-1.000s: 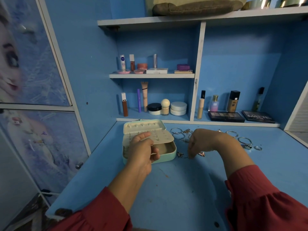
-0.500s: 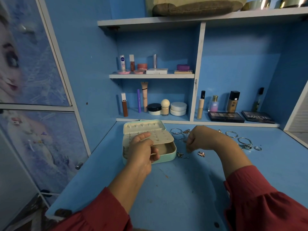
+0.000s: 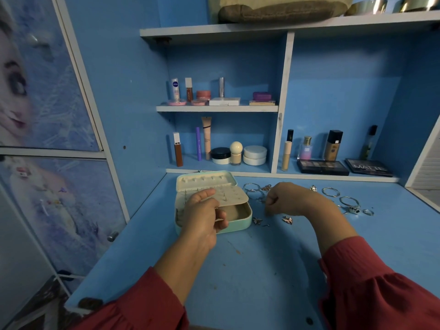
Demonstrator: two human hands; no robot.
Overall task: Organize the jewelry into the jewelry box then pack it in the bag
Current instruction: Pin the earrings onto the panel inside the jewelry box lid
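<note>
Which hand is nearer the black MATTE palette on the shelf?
Right. The right hand is over the desk jewelry, left of the MATTE palette; the left hand is farther, at the jewelry box.

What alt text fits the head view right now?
The left hand holds up the earring tray of an open mint jewelry box on a blue desk, while the closed right hand hovers over loose earrings, with bangles beyond.

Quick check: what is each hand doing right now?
Left hand: closed on the jewelry box's inner tray.
Right hand: fingers curled shut; contents cannot be told.
</note>
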